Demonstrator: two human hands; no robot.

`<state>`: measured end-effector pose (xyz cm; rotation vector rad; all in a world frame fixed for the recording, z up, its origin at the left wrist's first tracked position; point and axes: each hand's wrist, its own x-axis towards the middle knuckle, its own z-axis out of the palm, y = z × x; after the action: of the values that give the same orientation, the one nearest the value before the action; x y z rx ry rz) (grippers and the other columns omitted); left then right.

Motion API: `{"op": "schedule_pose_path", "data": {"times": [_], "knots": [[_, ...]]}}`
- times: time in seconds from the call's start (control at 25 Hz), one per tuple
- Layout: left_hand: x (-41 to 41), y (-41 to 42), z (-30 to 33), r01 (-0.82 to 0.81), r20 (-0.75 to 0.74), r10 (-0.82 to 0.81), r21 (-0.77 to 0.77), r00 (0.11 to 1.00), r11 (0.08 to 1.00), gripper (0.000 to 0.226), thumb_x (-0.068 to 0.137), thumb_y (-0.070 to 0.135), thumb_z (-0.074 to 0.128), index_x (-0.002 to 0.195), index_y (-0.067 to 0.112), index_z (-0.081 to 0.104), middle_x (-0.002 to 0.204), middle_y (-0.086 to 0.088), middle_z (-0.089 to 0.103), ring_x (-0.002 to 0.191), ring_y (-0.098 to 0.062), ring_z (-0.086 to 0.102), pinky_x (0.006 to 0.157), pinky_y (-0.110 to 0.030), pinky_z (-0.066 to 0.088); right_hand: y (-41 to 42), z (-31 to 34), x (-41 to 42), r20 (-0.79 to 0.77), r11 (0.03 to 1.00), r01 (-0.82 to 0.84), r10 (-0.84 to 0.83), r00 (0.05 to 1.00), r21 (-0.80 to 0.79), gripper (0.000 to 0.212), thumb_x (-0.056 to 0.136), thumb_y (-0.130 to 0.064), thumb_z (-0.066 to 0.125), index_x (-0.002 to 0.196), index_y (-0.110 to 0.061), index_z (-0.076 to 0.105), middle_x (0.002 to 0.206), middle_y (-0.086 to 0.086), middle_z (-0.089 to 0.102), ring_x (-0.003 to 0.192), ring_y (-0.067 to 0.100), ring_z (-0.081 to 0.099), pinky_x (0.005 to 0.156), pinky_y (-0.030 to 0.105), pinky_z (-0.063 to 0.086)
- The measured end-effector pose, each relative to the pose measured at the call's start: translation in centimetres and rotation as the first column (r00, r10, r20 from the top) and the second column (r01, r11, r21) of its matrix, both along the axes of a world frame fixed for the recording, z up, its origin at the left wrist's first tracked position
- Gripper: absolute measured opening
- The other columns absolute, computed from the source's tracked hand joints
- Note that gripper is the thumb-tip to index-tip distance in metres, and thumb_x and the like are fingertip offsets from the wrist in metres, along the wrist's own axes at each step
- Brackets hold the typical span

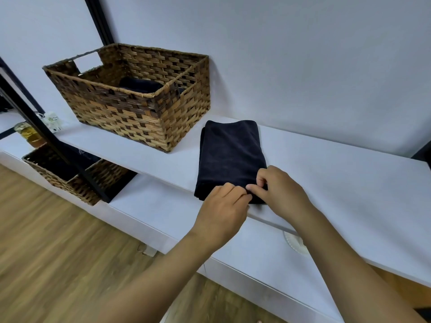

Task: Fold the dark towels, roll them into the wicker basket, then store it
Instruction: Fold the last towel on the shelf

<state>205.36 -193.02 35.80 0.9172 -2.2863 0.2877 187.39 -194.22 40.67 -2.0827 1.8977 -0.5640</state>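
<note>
We pinch the near edge of the soft, limp folded dark towel [231,157] with both hands' fingers [235,194] (light, floppy stuff), left hand [221,210] and right hand [279,192] side by side.

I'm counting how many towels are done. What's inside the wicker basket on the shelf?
One dark rolled towel shows inside the wicker basket, near its right end. The near wall hides the basket floor, so more could lie below.

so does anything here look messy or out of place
Nothing stands out. The folded towel lies flat on the white shelf, both hands pinching its near edge. The wicker basket sits upright with a dark towel inside.
</note>
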Motion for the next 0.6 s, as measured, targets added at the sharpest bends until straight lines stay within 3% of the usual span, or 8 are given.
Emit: {"op": "schedule_pose_path", "data": {"times": [0.12,0.2,0.32,0.4,0.48,0.6], "knots": [[0.8,-0.5,-0.4,-0.044,-0.082,0.051,0.086,0.995,0.995,0.019,0.09,0.015,0.071,0.109,0.012,0.075,0.095,0.001,0.068,0.081,-0.021,0.058,0.068,-0.035,0.048,0.0,-0.4,-1.3,0.005,0.995,0.084,-0.084,0.996,-0.049,0.034,0.093,-0.048,0.063,0.075,-0.022,0.05,0.079,-0.006,0.051,0.07,0.018,0.052,0.061,0.033,0.044],[1.2,-0.5,-0.3,-0.072,-0.084,0.081,0.109,0.993,0.991,0.021,0.09,0.02,0.071,0.111,0.015,0.074,0.096,0.003,0.068,0.083,-0.02,0.057,0.068,-0.034,0.048,0.2,-0.5,-1.4,-0.053,0.966,0.113,-0.128,0.99,-0.231,0.026,0.094,-0.039,0.064,0.081,-0.019,0.055,0.084,-0.003,0.053,0.073,0.021,0.052,0.065,0.038,0.048],[1.6,-0.4,0.0,-0.102,-0.112,0.121,0.165,0.986,0.981,0.024,0.092,0.024,0.068,0.114,0.019,0.074,0.102,0.007,0.067,0.087,-0.018,0.053,0.072,-0.032,0.045,1.3,-1.7,0.2,-0.198,0.823,-0.147,0.043,0.979,-0.549,0.02,0.098,-0.022,0.054,0.083,-0.012,0.063,0.085,0.004,0.057,0.074,0.027,0.051,0.063,0.042,0.048],[1.7,-0.6,0.0,-0.108,-0.107,0.129,0.186,0.986,0.977,0.024,0.094,0.026,0.066,0.116,0.02,0.074,0.105,0.009,0.067,0.09,-0.017,0.052,0.072,-0.031,0.044,2.3,-3.3,0.4,-0.287,0.785,-0.3,0.163,0.944,-0.543,0.026,0.097,-0.028,0.051,0.09,-0.011,0.07,0.089,0.002,0.062,0.078,0.025,0.053,0.065,0.04,0.049],[2.3,-0.8,-0.1,-0.092,-0.092,0.111,0.193,0.99,0.977,0.026,0.095,0.027,0.066,0.119,0.019,0.073,0.105,0.006,0.066,0.09,-0.018,0.053,0.073,-0.031,0.048,2.7,-4.4,-0.3,-0.253,0.818,-0.252,0.135,0.958,-0.518,0.028,0.093,-0.034,0.061,0.104,-0.012,0.075,0.097,0.0,0.067,0.082,0.025,0.056,0.068,0.039,0.051],[4.2,-1.2,-0.6,-0.069,-0.079,0.085,0.192,0.993,0.979,0.029,0.096,0.025,0.066,0.122,0.013,0.071,0.106,0.001,0.067,0.093,-0.02,0.057,0.079,-0.032,0.054,2.5,-4.4,-1.2,-0.229,0.866,-0.145,0.036,0.973,-0.478,0.039,0.081,-0.037,0.08,0.109,-0.01,0.075,0.1,0.005,0.066,0.084,0.029,0.058,0.067,0.04,0.052]]}}
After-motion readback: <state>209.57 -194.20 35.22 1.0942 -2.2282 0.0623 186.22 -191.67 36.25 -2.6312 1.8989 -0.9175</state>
